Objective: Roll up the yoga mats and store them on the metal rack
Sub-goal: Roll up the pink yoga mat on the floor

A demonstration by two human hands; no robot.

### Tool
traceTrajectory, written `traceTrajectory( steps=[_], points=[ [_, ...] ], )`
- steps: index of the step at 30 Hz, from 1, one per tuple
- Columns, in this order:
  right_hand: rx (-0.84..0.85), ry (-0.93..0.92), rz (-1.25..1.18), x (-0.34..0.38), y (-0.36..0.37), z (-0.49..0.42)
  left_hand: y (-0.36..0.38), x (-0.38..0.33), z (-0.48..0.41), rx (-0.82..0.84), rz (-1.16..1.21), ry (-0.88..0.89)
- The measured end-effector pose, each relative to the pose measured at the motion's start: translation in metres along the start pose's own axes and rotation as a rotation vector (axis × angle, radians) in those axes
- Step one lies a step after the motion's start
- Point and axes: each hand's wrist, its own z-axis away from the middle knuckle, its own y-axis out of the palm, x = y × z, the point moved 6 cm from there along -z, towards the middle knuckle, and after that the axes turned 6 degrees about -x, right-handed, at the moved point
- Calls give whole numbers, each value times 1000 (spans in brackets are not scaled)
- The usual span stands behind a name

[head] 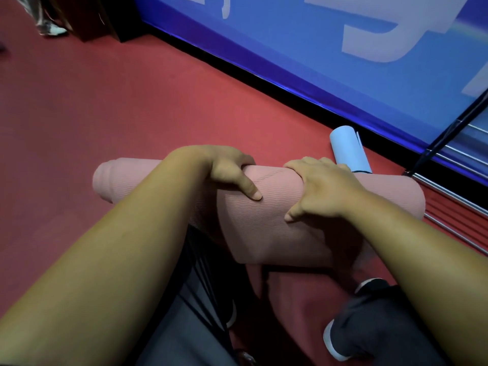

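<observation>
A pink ribbed yoga mat (pixel 274 207), rolled into a thick tube, lies across the middle of the view above my legs. My left hand (pixel 232 170) grips the top of the roll, fingers curled over the far side and thumb on the near face. Just to its right, my right hand (pixel 319 188) grips the roll the same way. A loose flap of the pink mat hangs down below the roll. A rolled light blue mat (pixel 348 149) lies on the floor behind the pink roll. The metal rack (pixel 449 194) shows its rails at the right edge.
Red floor (pixel 105 101) spreads to the left and back. A blue wall panel (pixel 317 48) with pale lettering runs diagonally at the upper right. My dark trousers and shoes (pixel 364 283) are below. Someone's feet (pixel 50 27) stand at the top left.
</observation>
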Motion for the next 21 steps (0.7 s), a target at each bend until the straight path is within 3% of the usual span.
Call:
traceTrajectory(
  steps=[9,14,21],
  points=[
    [181,136,-339,-27,-5,-10,18,-38,0,-199,-616,117],
    [229,150,-403,-28,-3,-10,11,-41,-3,-274,-540,173],
    [298,73,-276,-15,0,0,12,-30,-11,-137,-383,169]
  ],
)
